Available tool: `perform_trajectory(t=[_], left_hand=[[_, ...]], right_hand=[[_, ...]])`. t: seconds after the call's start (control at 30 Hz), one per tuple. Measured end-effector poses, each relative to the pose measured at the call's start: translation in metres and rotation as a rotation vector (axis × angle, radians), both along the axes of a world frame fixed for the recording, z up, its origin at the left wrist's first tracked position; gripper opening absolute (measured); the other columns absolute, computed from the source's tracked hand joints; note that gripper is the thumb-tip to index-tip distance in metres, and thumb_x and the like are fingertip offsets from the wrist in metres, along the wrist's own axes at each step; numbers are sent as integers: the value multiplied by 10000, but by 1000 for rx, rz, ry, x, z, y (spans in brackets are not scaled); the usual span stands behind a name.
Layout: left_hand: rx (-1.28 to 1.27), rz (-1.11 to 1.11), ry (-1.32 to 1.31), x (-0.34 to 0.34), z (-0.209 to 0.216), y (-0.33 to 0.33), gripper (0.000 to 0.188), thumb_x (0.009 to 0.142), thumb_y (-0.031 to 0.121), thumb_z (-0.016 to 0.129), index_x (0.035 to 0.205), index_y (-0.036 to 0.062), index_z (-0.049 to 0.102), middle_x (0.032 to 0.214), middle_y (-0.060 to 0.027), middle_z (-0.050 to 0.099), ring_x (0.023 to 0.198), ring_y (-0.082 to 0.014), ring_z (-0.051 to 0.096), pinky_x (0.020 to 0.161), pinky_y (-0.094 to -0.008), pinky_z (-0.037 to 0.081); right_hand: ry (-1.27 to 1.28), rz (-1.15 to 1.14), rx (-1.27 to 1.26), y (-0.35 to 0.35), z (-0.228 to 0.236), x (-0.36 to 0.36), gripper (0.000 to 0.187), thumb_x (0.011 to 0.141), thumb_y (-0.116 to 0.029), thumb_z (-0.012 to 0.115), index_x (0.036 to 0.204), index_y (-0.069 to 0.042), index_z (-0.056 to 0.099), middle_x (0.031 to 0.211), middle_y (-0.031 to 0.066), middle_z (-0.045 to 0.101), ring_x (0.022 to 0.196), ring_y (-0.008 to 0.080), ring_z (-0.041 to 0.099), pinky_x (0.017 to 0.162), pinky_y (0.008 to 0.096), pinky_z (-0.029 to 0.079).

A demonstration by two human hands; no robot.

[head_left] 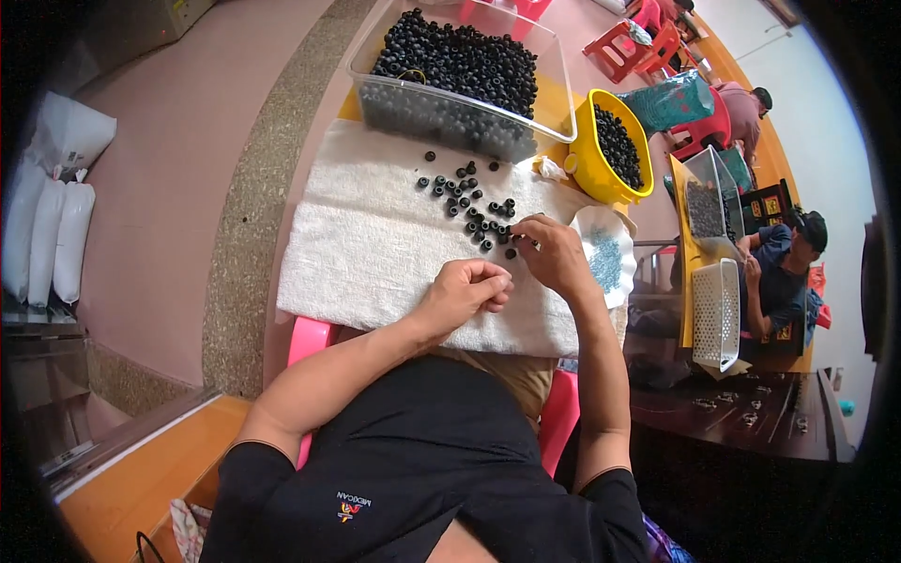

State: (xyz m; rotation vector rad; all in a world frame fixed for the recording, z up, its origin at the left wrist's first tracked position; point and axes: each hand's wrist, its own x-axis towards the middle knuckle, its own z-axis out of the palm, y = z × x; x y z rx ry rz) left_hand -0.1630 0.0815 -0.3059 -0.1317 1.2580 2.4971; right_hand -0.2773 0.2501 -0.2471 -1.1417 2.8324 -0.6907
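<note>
Small round black parts with hollow centres [453,202] lie scattered over a white towel [347,253] in front of me. At the near right edge of this scatter is my right hand [556,255], its thumb and fingers closed around what looks like one of the parts. My left hand [466,293] hovers over the towel just to the left and nearer to me. Its fingers are curled with thumb and forefinger together, and anything between them is too small to make out. Beside my right wrist sits a white dish [619,293] of tiny pale-blue pieces.
Behind the towel stands a clear plastic bin [450,117] full of black parts. A yellow tub [587,174] of similar parts is right of it, with crumpled white tissue [550,169] between. Far right, a person [784,272] sits by a white perforated basket [715,319].
</note>
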Motion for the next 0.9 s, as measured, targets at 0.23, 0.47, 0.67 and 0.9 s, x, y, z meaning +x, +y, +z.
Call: perform_trajectory(t=[0.23,0.47,0.67,0.9], left_hand=[[-5,-10,2,1,-1,0,211,976,151,624,1098,-19,650,989,-74,690,827,-111,652,784,-260,560],[-2,-11,-4,-1,1,0,214,975,151,627,1099,-22,649,1007,-83,695,830,-110,651,785,-260,559],[-3,-14,0,0,1,-1,215,976,150,624,1099,-25,649,1001,-79,695,832,-110,649,780,-260,558],[-13,0,9,0,4,0,204,977,140,619,1091,-25,653,988,-81,694,822,-114,653,776,-262,559]], right_hand=[[104,9,13,-18,11,-8,203,803,-60,683,1004,-44,706,1068,108,689,960,318,673,837,387,534],[46,37,145,-24,4,-25,273,800,-57,661,1070,-35,696,1112,126,657,1023,331,638,894,397,508],[-73,28,104,-23,7,-21,214,773,-16,647,975,-6,714,1070,137,660,945,348,651,844,393,522],[-79,58,70,-16,9,-11,173,735,4,647,899,17,702,1002,137,676,910,342,659,815,385,524]])
